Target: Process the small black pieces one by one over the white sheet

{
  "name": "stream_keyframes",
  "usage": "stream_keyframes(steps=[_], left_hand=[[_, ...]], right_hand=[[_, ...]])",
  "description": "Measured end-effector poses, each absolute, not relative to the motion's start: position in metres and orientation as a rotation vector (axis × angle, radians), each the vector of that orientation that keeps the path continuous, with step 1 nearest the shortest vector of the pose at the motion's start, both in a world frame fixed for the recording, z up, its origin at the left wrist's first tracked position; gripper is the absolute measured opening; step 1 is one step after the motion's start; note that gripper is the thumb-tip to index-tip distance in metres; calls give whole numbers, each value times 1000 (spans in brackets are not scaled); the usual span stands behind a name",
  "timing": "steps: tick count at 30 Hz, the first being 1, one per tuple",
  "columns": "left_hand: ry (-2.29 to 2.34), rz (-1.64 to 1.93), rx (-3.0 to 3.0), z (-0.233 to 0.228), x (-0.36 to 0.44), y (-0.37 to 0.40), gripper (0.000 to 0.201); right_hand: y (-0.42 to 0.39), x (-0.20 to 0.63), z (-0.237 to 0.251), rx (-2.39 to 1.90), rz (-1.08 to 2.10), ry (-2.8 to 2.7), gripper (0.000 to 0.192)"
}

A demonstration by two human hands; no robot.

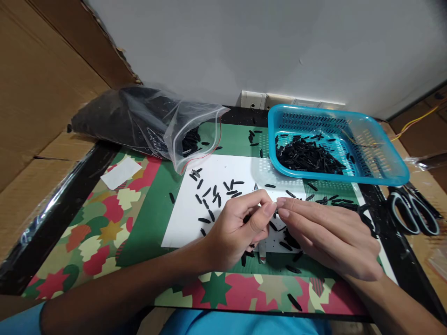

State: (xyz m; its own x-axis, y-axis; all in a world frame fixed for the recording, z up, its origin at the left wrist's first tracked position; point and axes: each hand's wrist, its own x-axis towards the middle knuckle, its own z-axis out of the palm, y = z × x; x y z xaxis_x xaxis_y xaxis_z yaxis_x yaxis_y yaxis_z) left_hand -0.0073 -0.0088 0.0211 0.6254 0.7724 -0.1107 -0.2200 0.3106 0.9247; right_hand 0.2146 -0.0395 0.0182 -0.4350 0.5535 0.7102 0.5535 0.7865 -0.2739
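Note:
My left hand (240,223) is closed, thumb against a curled index finger. Its fingertips meet those of my right hand (324,232), which is also pinched, over a white sheet (181,218). A dark bit (275,210) shows between the fingertips, mostly hidden; it looks like one of the small, long black pieces. Several such black pieces (206,203) lie scattered on the sheet left of my hands, and more lie beneath and beside my right hand. A slim, pale tool (262,253), perhaps a craft knife, is partly covered by my left hand.
At the back right, a blue plastic basket (394,174) holds a heap of black pieces. An open zip bag (139,121) filled with dark pieces lies at the back left. Scissors (412,211) rest at the right edge. A white paper scrap (121,172) lies on the patterned mat (143,237).

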Motion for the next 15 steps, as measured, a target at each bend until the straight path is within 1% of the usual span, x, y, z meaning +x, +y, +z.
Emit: stream_keyframes(steps=[4,10,15], left_hand=[[647,707,1083,23,-7,-10,39],[679,722,1107,23,-7,-10,41],[650,710,1024,22,-5,-9,40]], right_hand=[[-44,217,23,-828,54,-2170,47],[-47,213,31,-842,101,-2229,43],[-42,214,25,-837,6,-2130,38]])
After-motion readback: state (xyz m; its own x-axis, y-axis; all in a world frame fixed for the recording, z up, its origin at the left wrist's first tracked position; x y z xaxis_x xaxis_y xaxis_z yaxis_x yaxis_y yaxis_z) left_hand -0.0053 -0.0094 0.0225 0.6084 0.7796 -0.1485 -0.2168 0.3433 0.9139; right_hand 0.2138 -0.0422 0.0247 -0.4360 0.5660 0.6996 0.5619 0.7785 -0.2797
